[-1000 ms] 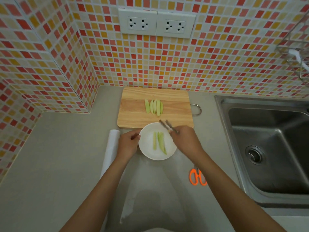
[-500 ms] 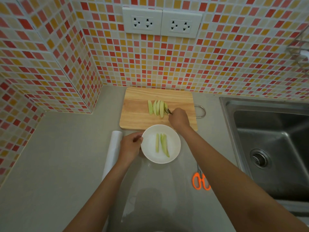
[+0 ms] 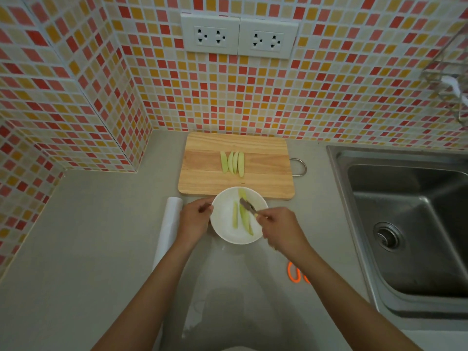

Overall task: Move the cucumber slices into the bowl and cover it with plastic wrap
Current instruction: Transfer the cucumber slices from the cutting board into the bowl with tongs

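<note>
Cucumber slices, four long pale green spears, lie side by side near the middle of the wooden cutting board, which sits against the tiled wall. More spears already rest in the white bowl, just in front of the board's near edge. My left hand steadies the bowl, fingers curled against its left rim. My right hand pinches a pair of metal tongs at their handle end; the tips hover over the bowl, touching or just above a spear, and I cannot tell whether they grip one.

I judge the spears to be light, moist and slippery, firm along their length but easy to bruise or snap if squeezed hard. Taking each one near its middle, across its narrow width, should keep it level and stop it from pivoting out of the tongs.

A white roll of plastic wrap lies on the grey counter just left of my left hand, with a clear sheet of it spread out under and in front of the bowl. Orange-handled scissors lie beside my right forearm, and a steel sink is to the right.
</note>
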Tool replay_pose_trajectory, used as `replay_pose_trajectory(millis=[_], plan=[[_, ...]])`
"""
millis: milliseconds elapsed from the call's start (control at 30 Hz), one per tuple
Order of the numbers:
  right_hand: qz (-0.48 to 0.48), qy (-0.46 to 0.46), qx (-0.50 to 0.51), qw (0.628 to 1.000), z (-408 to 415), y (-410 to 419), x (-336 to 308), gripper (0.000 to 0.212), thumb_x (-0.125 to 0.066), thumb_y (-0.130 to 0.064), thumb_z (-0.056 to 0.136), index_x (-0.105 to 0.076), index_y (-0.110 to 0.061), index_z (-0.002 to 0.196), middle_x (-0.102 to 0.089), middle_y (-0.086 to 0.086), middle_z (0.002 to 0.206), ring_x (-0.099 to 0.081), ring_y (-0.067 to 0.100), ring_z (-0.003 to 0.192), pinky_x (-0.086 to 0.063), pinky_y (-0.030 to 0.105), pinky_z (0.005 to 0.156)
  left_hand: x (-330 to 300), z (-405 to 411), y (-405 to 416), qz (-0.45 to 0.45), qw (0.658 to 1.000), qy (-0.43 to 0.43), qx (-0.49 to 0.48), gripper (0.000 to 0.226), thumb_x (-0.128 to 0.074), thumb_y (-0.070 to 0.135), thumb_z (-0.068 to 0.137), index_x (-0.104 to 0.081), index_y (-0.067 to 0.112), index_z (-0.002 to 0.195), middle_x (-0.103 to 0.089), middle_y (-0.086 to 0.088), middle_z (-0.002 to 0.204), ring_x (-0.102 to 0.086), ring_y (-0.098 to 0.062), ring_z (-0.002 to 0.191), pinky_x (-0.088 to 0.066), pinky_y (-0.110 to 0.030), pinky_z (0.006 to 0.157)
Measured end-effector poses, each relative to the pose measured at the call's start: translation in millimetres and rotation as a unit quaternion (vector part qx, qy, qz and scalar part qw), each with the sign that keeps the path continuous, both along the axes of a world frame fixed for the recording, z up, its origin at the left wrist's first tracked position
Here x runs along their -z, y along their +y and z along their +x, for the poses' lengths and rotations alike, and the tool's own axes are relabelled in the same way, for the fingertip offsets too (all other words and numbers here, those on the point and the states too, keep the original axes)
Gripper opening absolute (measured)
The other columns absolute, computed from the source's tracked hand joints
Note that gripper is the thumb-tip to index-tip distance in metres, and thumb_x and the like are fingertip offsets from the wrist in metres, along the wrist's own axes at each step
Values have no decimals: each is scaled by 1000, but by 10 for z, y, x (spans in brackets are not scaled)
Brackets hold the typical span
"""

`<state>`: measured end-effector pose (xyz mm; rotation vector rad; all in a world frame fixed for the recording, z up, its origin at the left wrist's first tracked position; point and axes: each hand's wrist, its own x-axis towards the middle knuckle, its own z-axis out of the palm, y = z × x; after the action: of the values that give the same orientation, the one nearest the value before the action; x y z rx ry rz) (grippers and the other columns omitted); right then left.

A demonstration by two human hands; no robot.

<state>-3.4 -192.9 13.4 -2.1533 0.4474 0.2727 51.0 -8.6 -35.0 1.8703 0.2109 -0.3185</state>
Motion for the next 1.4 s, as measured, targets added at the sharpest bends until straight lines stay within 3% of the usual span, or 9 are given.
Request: replay_pose_trajectory(millis=[133,367,533,700,900,1033,1100,1267,1400], plan=[[-55,41,-53,996,-149,65,79,30,-49,-15,92,-60,2,70,-48,9,58,-44,20,49,-36,27,54,11,-1,2,3,1000,-5,1,32,-51,1,92,-71,10,115,-72,-5,111,-65,-20,104,-51,-33,91],[-109,-51,1,993,608,-4,-136,33,-51,-21,92,-60,-5,65,-51,4,58,-50,22,57,-32,28,50,4,-9,-1,7,1000,-20,0,30,-52,0,92,-72,11,112,-72,-2,104,-64,-11,93,-48,-17,77],[-173,2,-25,985,1208,119,25,20,-48,-10,89,-47,-8,69,-54,6,78,-52,25,73,-36,28,59,10,6,2,11,1000,-12,4,30,-52,0,92,-72,9,114,-73,-5,107,-66,-19,100,-53,-35,90],[-223,18,-41,974,1364,194,183,17,-46,2,85,-62,-1,90,-66,15,99,-63,32,91,-40,30,63,16,14,6,9,1000,-12,4,30,-51,1,92,-72,13,111,-73,-2,103,-66,-15,96,-53,-33,87],[-126,-20,16,992,1153,47,86,33,-48,-5,90,-46,-3,57,-46,5,58,-52,26,66,-32,27,48,26,13,14,4,1000,-6,5,30,-51,1,92,-72,12,111,-73,0,102,-67,-18,100,-54,-35,91],[-7,-24,32,999,596,-2,-99,32,-50,-14,90,-64,12,78,-52,10,55,-48,16,42,-37,23,48,14,8,11,7,1000,-3,3,30,-51,1,92,-72,12,112,-73,-2,104,-67,-19,101,-53,-38,93],[-8,-1,1,1000,266,20,-130,31,-51,-15,89,-66,7,75,-51,6,50,-44,9,35,-36,20,45,7,14,5,10,1000,2,3,31,-51,1,92,-72,11,113,-73,-4,106,-66,-21,103,-53,-40,94],[-79,53,-63,994,-148,119,-22,30,-50,-18,91,-57,-7,64,-49,7,59,-46,21,55,-32,25,53,3,17,-6,6,1000,6,-3,31,-51,0,92,-71,9,114,-73,-7,108,-66,-23,103,-53,-42,94],[-111,-1,-46,993,145,85,-126,30,-51,-22,90,-56,-10,63,-46,0,53,-46,17,49,-29,25,44,-10,3,-9,-4,1000,5,-4,31,-51,-2,92,-71,8,113,-73,-8,108,-67,-22,102,-53,-38,92]])
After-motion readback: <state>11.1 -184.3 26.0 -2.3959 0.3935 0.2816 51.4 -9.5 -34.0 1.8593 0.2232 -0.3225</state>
